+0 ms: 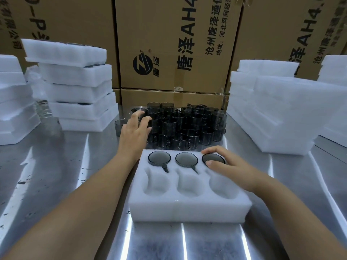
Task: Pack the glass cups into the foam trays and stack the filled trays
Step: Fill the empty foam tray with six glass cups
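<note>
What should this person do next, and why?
Probably lift the edge cup that the left hand grips from the pile and set it in an empty near pocket: the far row of the foam tray is full, and the right hand holds the far-right cup.
</note>
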